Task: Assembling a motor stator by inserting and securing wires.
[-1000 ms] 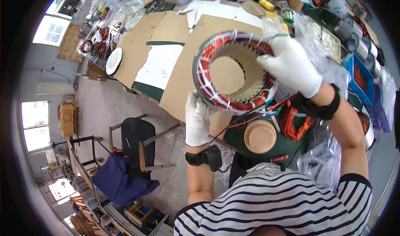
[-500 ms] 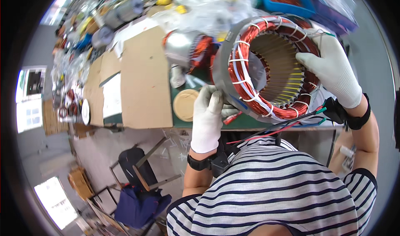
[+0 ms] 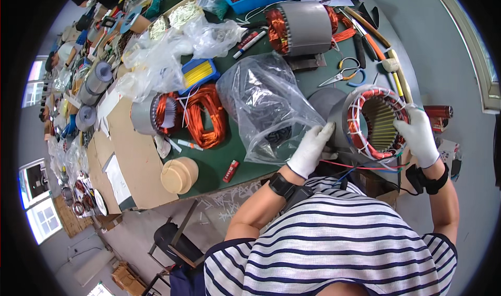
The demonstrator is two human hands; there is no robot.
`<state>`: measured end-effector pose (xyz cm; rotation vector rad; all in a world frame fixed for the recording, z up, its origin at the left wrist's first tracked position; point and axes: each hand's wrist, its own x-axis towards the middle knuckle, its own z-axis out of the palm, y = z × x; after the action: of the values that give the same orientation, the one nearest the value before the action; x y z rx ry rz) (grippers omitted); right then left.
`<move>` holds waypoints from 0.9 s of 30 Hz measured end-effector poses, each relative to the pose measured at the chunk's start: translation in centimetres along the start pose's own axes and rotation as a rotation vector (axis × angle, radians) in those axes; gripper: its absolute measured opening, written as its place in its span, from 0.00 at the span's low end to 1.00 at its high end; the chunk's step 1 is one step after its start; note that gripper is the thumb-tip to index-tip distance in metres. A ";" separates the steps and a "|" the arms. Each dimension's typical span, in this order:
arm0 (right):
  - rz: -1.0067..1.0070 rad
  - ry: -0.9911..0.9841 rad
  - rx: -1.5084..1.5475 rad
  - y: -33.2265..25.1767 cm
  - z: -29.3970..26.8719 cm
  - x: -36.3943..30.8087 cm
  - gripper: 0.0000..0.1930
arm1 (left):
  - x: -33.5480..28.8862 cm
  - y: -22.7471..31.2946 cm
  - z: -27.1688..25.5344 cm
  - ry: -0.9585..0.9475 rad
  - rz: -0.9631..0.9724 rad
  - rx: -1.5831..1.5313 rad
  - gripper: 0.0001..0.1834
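A motor stator (image 3: 344, 129) with a grey outer shell and red copper windings tied with white cord lies tilted at the table's front right edge. My left hand (image 3: 312, 152), in a white glove, grips its left side, with some fingers hidden behind it. On the right rim of the windings, my right hand (image 3: 419, 139), gloved too, holds the stator with fingers bent over the coil ends. Red, blue and dark lead wires (image 3: 360, 166) hang from its lower side. A transparent plastic bag (image 3: 261, 97) lies just left of the stator, near my left hand.
Scissors (image 3: 345, 75), a mallet (image 3: 390, 66) and another wound stator (image 3: 308, 30) lie beyond. Leftward are orange coils (image 3: 207, 116), a blue tray (image 3: 198, 77) of yellow strips, a tan round block (image 3: 179, 175), a red lighter-sized tube (image 3: 230, 170) and cardboard (image 3: 141, 155).
The stator has gone down and away from me toward the table's right edge, with both hands still on it. My view has swung to the right, showing more of the table.
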<state>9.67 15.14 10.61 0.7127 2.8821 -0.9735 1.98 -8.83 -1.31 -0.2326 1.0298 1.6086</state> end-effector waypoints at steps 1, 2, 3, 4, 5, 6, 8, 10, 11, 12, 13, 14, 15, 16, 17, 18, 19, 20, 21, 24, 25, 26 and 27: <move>0.025 -0.011 -0.015 0.5 0.2 0.2 0.14 | 1.0 -0.5 0.1 0.010 -0.021 -0.009 0.24; 0.059 -0.020 -0.029 1.0 0.6 0.3 0.15 | 1.7 -0.8 0.2 0.016 -0.050 -0.016 0.25; 0.105 -0.054 -0.075 1.5 1.0 0.5 0.15 | 2.2 -1.1 0.2 0.013 -0.066 -0.003 0.25; 0.148 -0.075 -0.157 2.0 1.5 0.8 0.14 | 2.4 -1.1 0.0 0.039 -0.074 -0.028 0.27; 0.135 -0.059 -0.176 2.2 2.3 0.9 0.14 | 2.7 -1.1 -0.2 0.056 -0.087 -0.048 0.28; 0.124 -0.044 -0.196 2.1 3.1 1.0 0.13 | 2.4 -0.5 -0.4 0.073 -0.101 -0.028 0.31; 0.055 0.039 -0.208 1.7 5.3 1.0 0.13 | 3.3 -1.5 -2.7 0.123 0.019 0.024 0.33; 0.147 0.011 -0.190 2.0 7.5 1.7 0.11 | 4.8 -1.3 -4.5 0.162 -0.005 0.068 0.33; 0.153 0.029 -0.172 2.2 8.3 1.6 0.11 | 5.1 -1.0 -4.6 0.165 0.061 0.129 0.32; 0.141 0.040 -0.149 2.1 9.0 1.7 0.10 | 5.2 -1.1 -4.9 0.151 0.074 0.063 0.33; 0.134 0.077 -0.106 1.8 8.9 1.7 0.09 | 5.4 -1.1 -5.3 0.132 0.071 0.066 0.34; 0.155 0.005 -0.129 2.4 8.9 1.6 0.12 | 4.9 -1.0 -5.3 0.116 0.052 0.071 0.34; 0.129 -0.005 -0.077 2.7 8.4 1.3 0.13 | 4.6 -0.4 -5.5 0.085 0.049 0.130 0.33; 0.105 -0.014 -0.024 3.0 7.8 0.8 0.14 | 3.7 -0.2 -5.4 0.124 0.057 0.247 0.29; 0.053 0.020 0.111 4.1 7.5 0.2 0.17 | 2.8 0.3 -5.9 0.124 0.008 0.337 0.25; 0.023 0.106 0.249 5.5 7.6 -0.8 0.16 | 1.8 0.6 -6.5 0.123 -0.042 0.425 0.22; 0.193 0.056 0.378 6.4 7.9 -2.5 0.15 | 0.4 0.6 -6.8 0.117 -0.027 0.573 0.17; 0.349 0.015 0.505 7.5 7.8 -4.0 0.15 | -0.8 0.3 -9.2 -0.007 -0.105 0.715 0.16; 0.399 0.007 0.435 9.4 8.8 -6.2 0.18 | -2.2 0.2 -9.1 -0.058 -0.238 0.769 0.16; 0.572 -0.165 0.247 15.2 15.4 -14.2 0.19 | -4.8 -4.4 -16.0 -0.037 -0.470 0.942 0.17; 0.787 -0.251 0.468 15.2 16.9 -15.8 0.17 | -5.2 -6.0 -17.9 -0.081 -0.221 1.292 0.15; 0.817 -0.290 0.397 17.4 20.1 -18.0 0.18 | -5.3 -6.8 -17.9 -0.004 -0.347 1.257 0.15; 0.785 -0.319 0.312 18.0 22.1 -19.2 0.19 | -5.4 -8.4 -20.0 0.036 -0.338 1.281 0.16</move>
<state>31.73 7.04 -14.44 1.3953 1.9089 -1.2391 3.73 -27.25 -13.81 0.4188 1.7271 0.4343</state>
